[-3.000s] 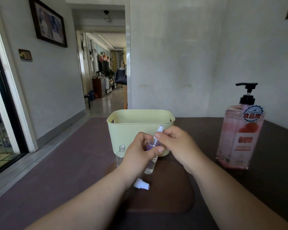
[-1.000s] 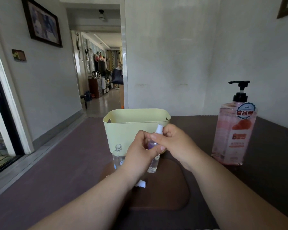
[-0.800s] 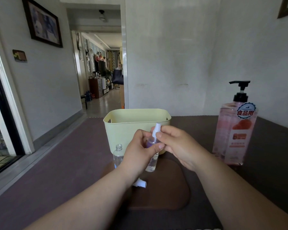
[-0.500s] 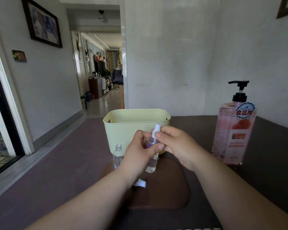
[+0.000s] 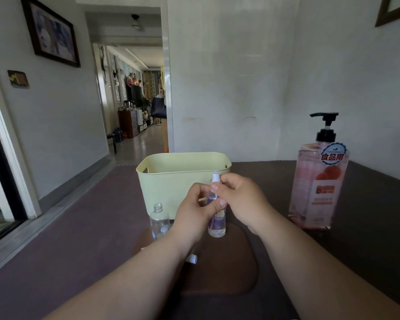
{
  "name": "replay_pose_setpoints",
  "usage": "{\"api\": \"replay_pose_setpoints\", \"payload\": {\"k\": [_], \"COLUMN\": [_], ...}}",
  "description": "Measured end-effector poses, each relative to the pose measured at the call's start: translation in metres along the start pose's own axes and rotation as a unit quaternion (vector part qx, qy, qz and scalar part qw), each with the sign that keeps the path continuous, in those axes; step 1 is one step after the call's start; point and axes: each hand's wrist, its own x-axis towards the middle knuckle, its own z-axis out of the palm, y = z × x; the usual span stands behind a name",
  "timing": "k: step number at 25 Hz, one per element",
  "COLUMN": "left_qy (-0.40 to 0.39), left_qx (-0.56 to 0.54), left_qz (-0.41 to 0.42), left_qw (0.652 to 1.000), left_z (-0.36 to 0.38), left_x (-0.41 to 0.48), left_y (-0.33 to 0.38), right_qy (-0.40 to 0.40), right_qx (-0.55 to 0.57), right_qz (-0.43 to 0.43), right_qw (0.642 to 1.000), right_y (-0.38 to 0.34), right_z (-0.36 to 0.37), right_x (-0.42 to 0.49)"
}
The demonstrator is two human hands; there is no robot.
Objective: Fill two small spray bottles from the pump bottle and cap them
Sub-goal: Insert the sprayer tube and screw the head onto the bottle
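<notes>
Here the spray bottle (image 5: 216, 224) was clamped upright in the left hand (image 5: 195, 214), its white cap (image 5: 216, 177) pinched by the right hand (image 5: 243, 199).

A lived-in home: framed picture (image 5: 53, 34) on the wall, hallway (image 5: 136, 116) to a furnished room

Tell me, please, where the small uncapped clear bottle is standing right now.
In the head view the small uncapped clear bottle stands on the table left of centre, just left of the left hand and before the pale yellow plastic bin.
</notes>
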Motion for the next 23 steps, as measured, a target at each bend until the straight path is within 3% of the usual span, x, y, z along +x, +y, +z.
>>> {"api": "replay_pose_setpoints", "payload": {"k": [5,12,18,20,23], "left_qy": [-0.017,-0.057,-0.028,-0.029,0.012], "left_qx": [-0.055,-0.02,0.009,0.018,0.08], "left_qz": [-0.052,-0.05,-0.063,-0.044,0.075], "left_qw": [0.997,0.997,0.998,0.998,0.994], "left_z": [0.0,-0.001,-0.009,-0.012,-0.033], "left_x": [0.001,0.004,0.001,-0.004,-0.012], "left_y": [-0.012,-0.017,-0.007,0.002,0.02], "right_qy": [-0.008,-0.01,0.015,0.026,0.063], "right_qx": [-0.014,-0.031,-0.03,-0.026,-0.031], "right_qz": [0.011,0.032,0.029,0.024,0.0], "right_qw": [1.0,0.999,0.999,0.999,0.998], "right_y": [0.01,0.017,0.009,0.005,-0.003], "right_z": [0.002,-0.002,-0.004,-0.004,-0.003], "right_x": [0.001,0.004,0.003,0.002,0.001]}}
